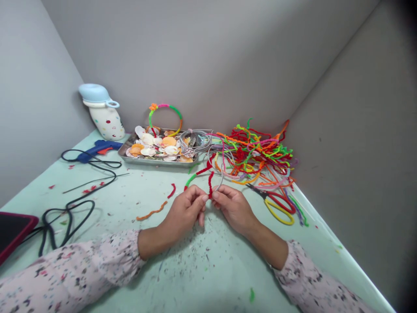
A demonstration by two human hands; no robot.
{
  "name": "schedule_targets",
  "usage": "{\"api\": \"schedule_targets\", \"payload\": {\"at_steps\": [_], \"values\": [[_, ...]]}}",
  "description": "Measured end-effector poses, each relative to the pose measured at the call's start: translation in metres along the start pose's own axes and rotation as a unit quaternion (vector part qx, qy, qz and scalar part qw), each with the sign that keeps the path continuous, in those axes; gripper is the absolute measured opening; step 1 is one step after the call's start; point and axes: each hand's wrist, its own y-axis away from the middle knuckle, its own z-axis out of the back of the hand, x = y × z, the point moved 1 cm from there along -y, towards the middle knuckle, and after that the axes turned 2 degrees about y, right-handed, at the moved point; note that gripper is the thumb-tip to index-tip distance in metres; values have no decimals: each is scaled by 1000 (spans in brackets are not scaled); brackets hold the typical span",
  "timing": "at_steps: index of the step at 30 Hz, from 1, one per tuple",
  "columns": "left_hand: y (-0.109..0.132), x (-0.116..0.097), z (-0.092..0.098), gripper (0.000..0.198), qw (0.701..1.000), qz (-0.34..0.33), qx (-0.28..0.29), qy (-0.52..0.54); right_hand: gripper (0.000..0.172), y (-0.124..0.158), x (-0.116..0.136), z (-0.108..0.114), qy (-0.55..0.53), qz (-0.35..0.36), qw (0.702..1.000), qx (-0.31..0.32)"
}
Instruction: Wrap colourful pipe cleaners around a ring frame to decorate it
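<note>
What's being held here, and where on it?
The left hand pinches a fuzzy green-and-red pipe cleaner near its end; the right hand pinches a fuzzy red pipe cleaner near its end. Whether they join is hidden.

The left edge cuts off a red-rimmed tablet [13,232], the fingers [217,196] hide part of the red pipe cleaner [210,184], and a coil of gray cord [195,141] covers some shells [148,139] in the steel tray [156,161].

left hand [183,210], right hand [233,210], fingers [202,199] pinched together, forearms [153,243] angled inward
</note>
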Motion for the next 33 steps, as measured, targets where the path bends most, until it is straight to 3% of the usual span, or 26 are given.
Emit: {"api": "schedule_targets", "payload": {"at_steps": [11, 22, 33], "values": [[2, -4, -2, 25, 1000, 4, 9, -16, 29, 0, 2, -1, 3, 1, 999, 36], [1, 0, 0, 22, 1000, -7, -5, -6, 26, 0, 2, -1, -38, -11, 999, 7], [2, -2, -1, 16, 999, 4, 3, -34, 21, -1, -2, -1, -73, -31, 996, 50]]}}
